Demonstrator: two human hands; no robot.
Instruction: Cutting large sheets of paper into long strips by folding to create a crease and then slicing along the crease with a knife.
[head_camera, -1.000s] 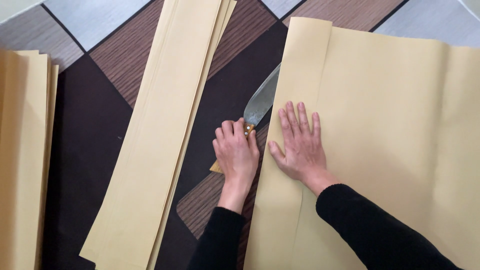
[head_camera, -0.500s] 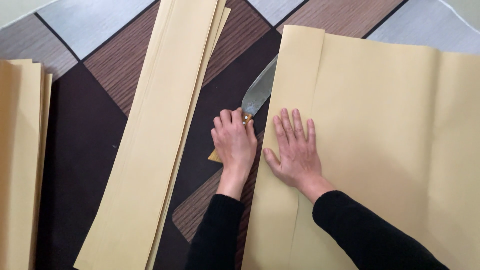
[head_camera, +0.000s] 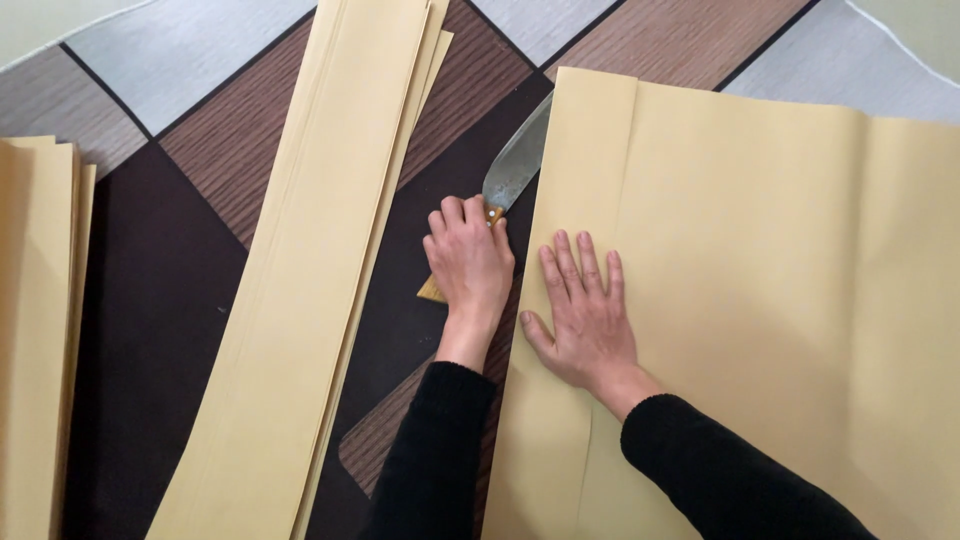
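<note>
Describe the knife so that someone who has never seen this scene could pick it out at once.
Find the big folded tan sheet on the right, pressed flat by the right hand. Along its left edge, over the dark floor panel, the left hand grips a wooden handle. The knife is the broad, dull grey blade angling up from that fist, the only metal thing among the paper stacks.

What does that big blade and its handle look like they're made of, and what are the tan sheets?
The knife blade looks like dull grey metal, mottled and worn rather than polished. Its handle, mostly hidden in the left hand, shows a brownish bit, possibly wood. The folded sheet under the right hand looks like matte tan paper: thin, with sharp creases.
</note>
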